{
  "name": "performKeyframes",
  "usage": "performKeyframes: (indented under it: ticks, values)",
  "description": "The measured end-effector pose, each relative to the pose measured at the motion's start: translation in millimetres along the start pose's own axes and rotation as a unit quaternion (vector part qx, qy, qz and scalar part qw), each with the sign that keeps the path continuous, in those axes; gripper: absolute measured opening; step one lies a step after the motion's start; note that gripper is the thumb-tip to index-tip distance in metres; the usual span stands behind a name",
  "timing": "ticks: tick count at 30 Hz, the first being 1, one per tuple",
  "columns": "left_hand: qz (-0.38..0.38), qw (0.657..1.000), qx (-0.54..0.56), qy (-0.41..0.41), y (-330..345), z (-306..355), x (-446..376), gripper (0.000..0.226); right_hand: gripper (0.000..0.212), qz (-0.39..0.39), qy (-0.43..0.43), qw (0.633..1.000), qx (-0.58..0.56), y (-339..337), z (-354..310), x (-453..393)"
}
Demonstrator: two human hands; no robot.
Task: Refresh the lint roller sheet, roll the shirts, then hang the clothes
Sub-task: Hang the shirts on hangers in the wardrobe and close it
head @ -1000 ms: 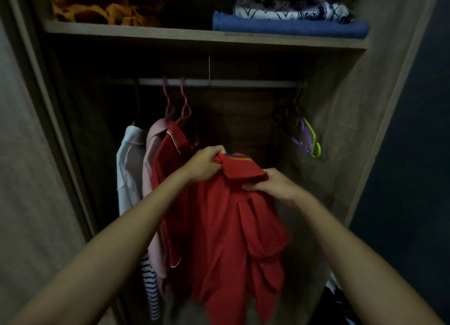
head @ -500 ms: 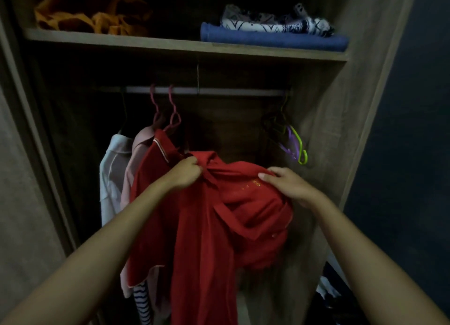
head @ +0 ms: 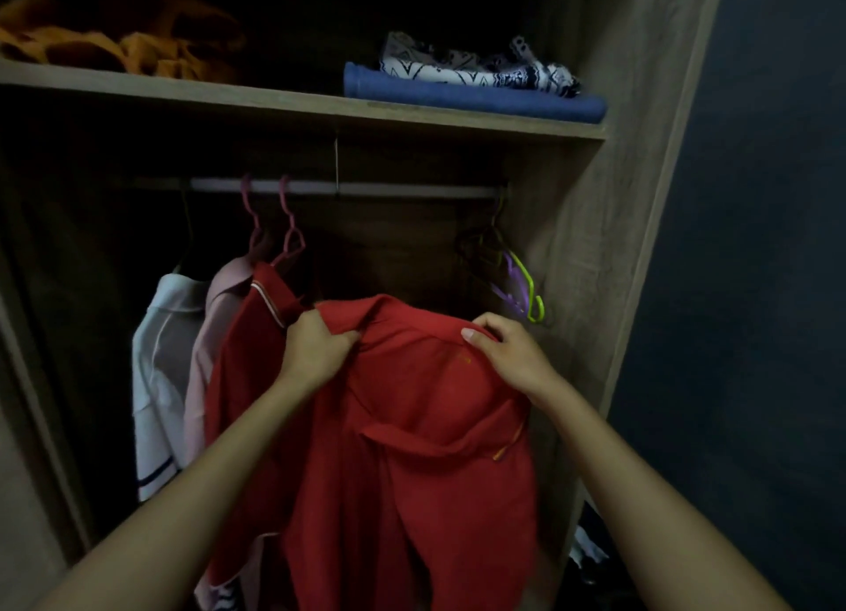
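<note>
Dim open wardrobe of grey-brown wood grain; upper wooden shelf (head: 297, 107) carries crumpled orange fabric (head: 128, 43) at left and a folded blue cloth (head: 471, 95) with a patterned white-and-navy piece on top at right. Below it, a pale metal hanging rail (head: 389, 190). On the rail, left side: a white shirt (head: 160, 358), a pink shirt (head: 213, 336) and a dark red shirt with pale-trimmed collar (head: 261, 317), the last two on pink hangers. Far right of the rail: a bunch of spare hangers, purple and lime green (head: 522, 285).

Left hand (head: 313, 349) clenched on the collar area of a loose red polo shirt (head: 412, 450); right hand (head: 508, 354) pinching its shoulder. Shirt held up in front of the rail and hanging freely below; no hanger visible inside it.

Judgement: hanging step in hand. Next move probably needs one hand freed to fetch a spare hanger from the right, then threading it through the neck opening.
</note>
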State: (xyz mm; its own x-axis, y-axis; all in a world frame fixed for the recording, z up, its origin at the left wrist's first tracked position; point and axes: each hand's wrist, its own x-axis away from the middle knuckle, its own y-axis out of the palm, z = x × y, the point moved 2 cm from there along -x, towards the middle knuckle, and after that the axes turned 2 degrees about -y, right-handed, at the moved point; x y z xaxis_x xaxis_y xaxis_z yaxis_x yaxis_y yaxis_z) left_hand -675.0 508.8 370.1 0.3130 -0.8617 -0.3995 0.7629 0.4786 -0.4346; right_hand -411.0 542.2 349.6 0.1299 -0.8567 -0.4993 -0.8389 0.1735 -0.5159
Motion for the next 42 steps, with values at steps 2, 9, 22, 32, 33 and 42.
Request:
performKeyframes:
  ticks: [2, 9, 22, 32, 33, 42]
  values:
    - [-0.047, 0.998, 0.047, 0.003, 5, -3, -1, 0.059, 0.031, 0.016, 0.000, 1.000, -0.006, -1, 2, 2]
    - [-0.111, 0.984, -0.121, 0.075, 13, 7, -15, 0.037, 0.017, 0.012, -0.017, 0.999, 0.031, -4, -6, -12]
    - [-0.020, 0.987, -0.156, 0.014, 43, 39, -24, 0.028, 0.021, 0.132, 0.017, 0.959, 0.249, -48, -37, -67]
    - [-0.039, 0.995, -0.092, 0.003, 47, 42, -26, 0.034, 0.024, 0.140, 0.069, 0.886, 0.436, -46, -15, -110]
    - [-0.039, 0.995, -0.092, 0.002, 47, 41, -27, 0.033, 0.025, 0.133, 0.075, 0.884, 0.441, -44, -12, -112]
    - [-0.021, 0.997, -0.069, -0.006, 41, 39, -38, 0.035, 0.032, 0.098, 0.058, 0.891, 0.439, -26, -8, -130]
